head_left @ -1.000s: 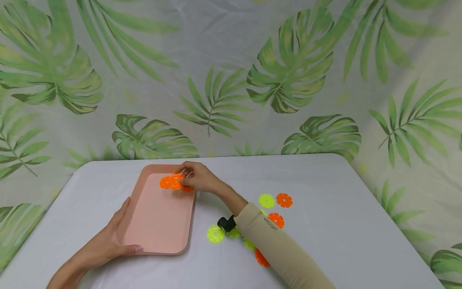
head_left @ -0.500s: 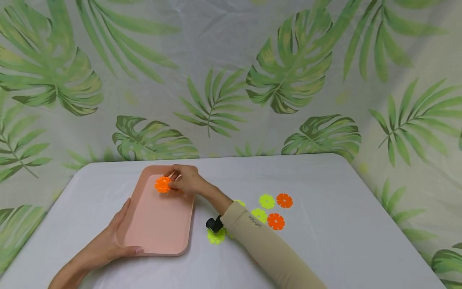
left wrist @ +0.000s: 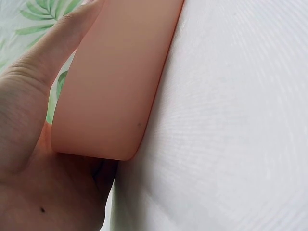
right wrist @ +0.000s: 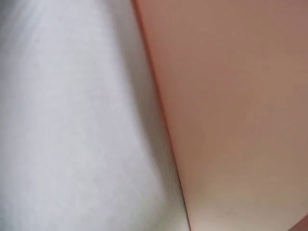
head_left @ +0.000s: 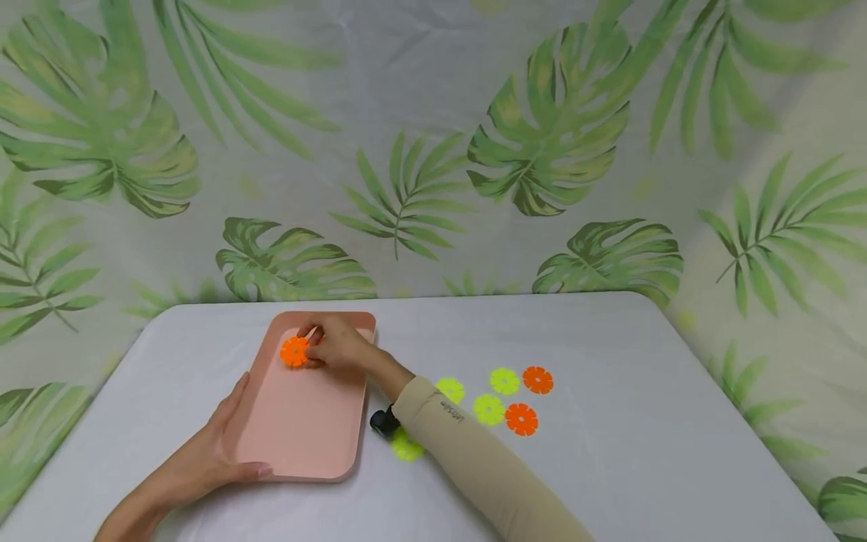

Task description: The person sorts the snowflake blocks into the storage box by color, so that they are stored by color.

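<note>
A shallow pink tray (head_left: 298, 429) lies on the white table, left of the middle. At its near left corner my left hand (head_left: 196, 452) rests with straight, spread fingers, the thumb along the near side and the other fingers along the left side. The left wrist view shows the tray wall (left wrist: 106, 82) against the hand (left wrist: 29, 110). Over the tray's far part my right hand (head_left: 339, 344) pinches an orange slotted disc (head_left: 293, 351); whether others lie stacked under it I cannot tell. In the right wrist view only the tray's side (right wrist: 231, 106) and white cloth show.
Right of the tray lie loose slotted discs: yellow-green ones (head_left: 489, 410) and orange ones (head_left: 521, 419). My right sleeve (head_left: 474, 459) covers part of that area. A black wrist camera (head_left: 384, 423) hangs beneath the right forearm. A leaf-patterned cloth (head_left: 406, 188) stands behind the table.
My right hand has moved left and slightly nearer over the tray with the orange disc; the fanned orange discs now look like one. Discs under the sleeve have come into view. The left hand stays put.
</note>
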### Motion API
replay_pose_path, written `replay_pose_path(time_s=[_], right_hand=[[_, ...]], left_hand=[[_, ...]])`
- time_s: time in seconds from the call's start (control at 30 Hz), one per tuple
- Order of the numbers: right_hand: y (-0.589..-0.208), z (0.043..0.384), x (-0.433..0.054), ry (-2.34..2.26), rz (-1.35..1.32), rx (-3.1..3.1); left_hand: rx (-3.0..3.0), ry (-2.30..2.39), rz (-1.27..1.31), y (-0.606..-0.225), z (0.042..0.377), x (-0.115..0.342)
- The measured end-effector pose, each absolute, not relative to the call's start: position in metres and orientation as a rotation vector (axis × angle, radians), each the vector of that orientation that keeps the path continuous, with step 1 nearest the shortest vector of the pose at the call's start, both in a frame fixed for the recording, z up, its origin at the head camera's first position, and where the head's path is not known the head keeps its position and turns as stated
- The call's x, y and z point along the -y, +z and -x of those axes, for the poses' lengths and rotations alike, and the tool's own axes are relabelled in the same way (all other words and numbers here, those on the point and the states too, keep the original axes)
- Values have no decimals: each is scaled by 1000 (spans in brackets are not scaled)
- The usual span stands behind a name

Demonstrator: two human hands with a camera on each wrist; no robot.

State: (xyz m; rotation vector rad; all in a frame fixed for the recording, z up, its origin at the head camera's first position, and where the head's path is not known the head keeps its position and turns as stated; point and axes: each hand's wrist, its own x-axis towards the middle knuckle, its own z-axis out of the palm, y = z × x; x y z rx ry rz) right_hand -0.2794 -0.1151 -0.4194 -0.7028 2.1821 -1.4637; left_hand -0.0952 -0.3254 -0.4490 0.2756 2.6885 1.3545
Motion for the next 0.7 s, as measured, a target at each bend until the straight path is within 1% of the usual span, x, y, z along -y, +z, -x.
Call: replay_pose_path(time_s=[0.3, 0.57, 0.7], right_hand=[[-414, 284, 124, -1357, 778, -2264], [-420, 290, 126, -1534, 607, -2024], [-422, 290, 124, -1558, 571, -2005]], left_hand=[[-2663, 1336, -214, -445, 98, 324], [-2673, 1362, -239, -450, 96, 324], [-2668, 1366, -241, -450, 96, 324]])
